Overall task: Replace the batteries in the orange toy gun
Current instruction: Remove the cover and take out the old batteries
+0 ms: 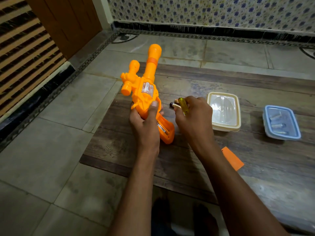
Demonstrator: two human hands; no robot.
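Note:
The orange toy gun [144, 79] is lifted over the left part of a low wooden board [196, 150], barrel pointing away. My left hand [145, 123] grips it around the trigger area. The handle's battery compartment [164, 129] is open, and one battery lies inside. My right hand [192, 114] holds a yellow-handled screwdriver [183, 106] and pinches a small battery [173, 105] just right of the gun. The orange compartment cover [232, 158] lies on the board to the right of my forearm.
A cream-lidded clear box [224, 111] stands right of my right hand. Further right, a blue-rimmed box [281, 122] holds three batteries. Tiled floor surrounds the board, with a wooden door at far left and a patterned wall behind.

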